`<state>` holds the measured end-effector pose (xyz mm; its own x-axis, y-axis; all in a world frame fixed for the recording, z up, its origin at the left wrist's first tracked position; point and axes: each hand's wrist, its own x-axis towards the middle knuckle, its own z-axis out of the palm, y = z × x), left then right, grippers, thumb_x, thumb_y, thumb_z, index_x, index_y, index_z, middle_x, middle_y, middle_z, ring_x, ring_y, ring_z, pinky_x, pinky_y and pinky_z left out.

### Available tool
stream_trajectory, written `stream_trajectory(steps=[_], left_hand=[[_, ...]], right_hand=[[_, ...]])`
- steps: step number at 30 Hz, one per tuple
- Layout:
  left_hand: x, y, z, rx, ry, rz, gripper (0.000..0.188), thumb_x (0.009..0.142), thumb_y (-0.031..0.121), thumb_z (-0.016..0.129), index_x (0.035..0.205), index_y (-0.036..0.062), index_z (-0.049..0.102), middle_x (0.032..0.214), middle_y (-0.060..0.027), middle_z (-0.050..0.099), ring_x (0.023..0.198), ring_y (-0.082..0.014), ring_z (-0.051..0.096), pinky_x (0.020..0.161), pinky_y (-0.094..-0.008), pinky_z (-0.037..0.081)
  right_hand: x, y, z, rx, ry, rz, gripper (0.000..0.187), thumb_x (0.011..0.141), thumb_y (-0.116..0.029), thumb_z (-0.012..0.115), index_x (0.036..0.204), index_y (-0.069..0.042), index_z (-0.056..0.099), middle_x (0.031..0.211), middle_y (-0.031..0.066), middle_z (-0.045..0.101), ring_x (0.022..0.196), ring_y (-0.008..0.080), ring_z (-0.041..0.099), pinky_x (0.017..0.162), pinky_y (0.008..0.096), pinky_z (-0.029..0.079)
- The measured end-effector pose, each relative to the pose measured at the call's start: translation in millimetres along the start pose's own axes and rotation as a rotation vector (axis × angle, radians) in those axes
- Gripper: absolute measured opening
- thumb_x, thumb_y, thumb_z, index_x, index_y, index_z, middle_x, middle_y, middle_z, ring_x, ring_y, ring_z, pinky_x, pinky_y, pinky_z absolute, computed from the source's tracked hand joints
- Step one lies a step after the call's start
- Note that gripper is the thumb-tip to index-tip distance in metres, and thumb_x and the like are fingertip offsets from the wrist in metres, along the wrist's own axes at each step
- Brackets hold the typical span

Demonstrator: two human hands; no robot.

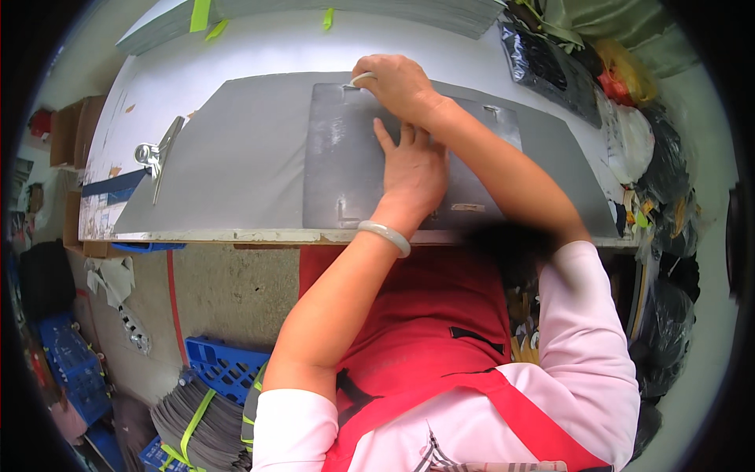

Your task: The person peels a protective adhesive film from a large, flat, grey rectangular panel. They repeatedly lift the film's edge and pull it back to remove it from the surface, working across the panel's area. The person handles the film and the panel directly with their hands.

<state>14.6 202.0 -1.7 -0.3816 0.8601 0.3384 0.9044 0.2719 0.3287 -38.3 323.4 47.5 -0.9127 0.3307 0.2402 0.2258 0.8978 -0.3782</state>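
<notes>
A dark grey rectangular template [338, 149] with small cut-out slots near its corners lies on a wide sheet of grey fabric [244, 149]. My left hand [415, 169] rests flat on the template, fingers spread, holding nothing; a pale bangle [384, 236] circles that wrist. Beyond it, my right hand [397, 86] reaches over the template's far edge. Its fingers pinch a thin, curved white piece [363, 77], perhaps chalk, next to the far left slot [349, 88]. Part of this piece is hidden in the fingers.
At the left, a metal clip [153, 157] grips the fabric. Stacked grey sheets [314, 20] with yellow-green strips line the table's far side. Black packages [550, 71] and plastic bags [629, 134] crowd the right. Below left stand a blue crate [224, 362] and tied grey bundles [197, 421].
</notes>
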Motion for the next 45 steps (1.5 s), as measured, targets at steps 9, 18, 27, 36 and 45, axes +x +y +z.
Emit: stream_trajectory(steps=[9, 18, 27, 36, 45], left_hand=[[-1, -1, -1, -0.045, 0.007, 0.008, 0.046, 0.101, 0.023, 0.052, 0.141, 0.0012, 0.052, 0.146, -0.0183, 0.049, 0.143, -0.0407, 0.036, 0.113, -0.0782, 0.018], [-2, -1, -4, -0.132, 0.064, 0.002, 0.038, 0.100, 0.022, 0.056, 0.130, 0.0005, 0.062, 0.147, -0.0189, 0.046, 0.146, -0.0394, 0.034, 0.113, -0.0785, 0.019], [-2, -3, -2, -0.048, 0.023, 0.022, 0.044, 0.100, 0.025, 0.054, 0.137, 0.0009, 0.057, 0.143, -0.0201, 0.049, 0.143, -0.0405, 0.036, 0.113, -0.0773, 0.020], [-9, -6, 13, -0.227, 0.177, -0.026, 0.044, 0.099, 0.029, 0.054, 0.137, 0.0067, 0.058, 0.142, -0.0201, 0.054, 0.145, -0.0404, 0.038, 0.116, -0.0723, 0.020], [-6, -2, -2, 0.041, 0.067, 0.002, 0.035, 0.101, 0.028, 0.048, 0.130, 0.0095, 0.058, 0.149, -0.0151, 0.049, 0.146, -0.0375, 0.039, 0.115, -0.0735, 0.022]], right_hand=[[16, -3, 14, -0.199, -0.074, -0.108, 0.016, 0.092, -0.019, 0.064, 0.100, -0.009, 0.073, 0.095, 0.0093, 0.073, 0.092, 0.0315, 0.068, 0.083, 0.0432, 0.054], [18, -10, -2, 0.134, -0.123, 0.224, 0.019, 0.090, -0.018, 0.066, 0.100, -0.003, 0.073, 0.084, 0.0101, 0.072, 0.080, 0.0218, 0.070, 0.077, 0.0358, 0.057], [26, -19, 6, 0.340, -0.227, 0.387, 0.018, 0.089, -0.014, 0.068, 0.096, 0.002, 0.071, 0.080, 0.0084, 0.070, 0.070, 0.0145, 0.068, 0.065, 0.0289, 0.059], [-65, -79, -25, 0.495, -0.477, 0.254, 0.015, 0.088, -0.020, 0.071, 0.091, -0.005, 0.069, 0.082, 0.0076, 0.072, 0.078, 0.0185, 0.068, 0.081, 0.0359, 0.052], [-97, -111, -15, -0.067, -0.418, 0.091, 0.014, 0.087, -0.026, 0.068, 0.092, -0.015, 0.073, 0.092, 0.0120, 0.075, 0.095, 0.0366, 0.068, 0.089, 0.0454, 0.046]])
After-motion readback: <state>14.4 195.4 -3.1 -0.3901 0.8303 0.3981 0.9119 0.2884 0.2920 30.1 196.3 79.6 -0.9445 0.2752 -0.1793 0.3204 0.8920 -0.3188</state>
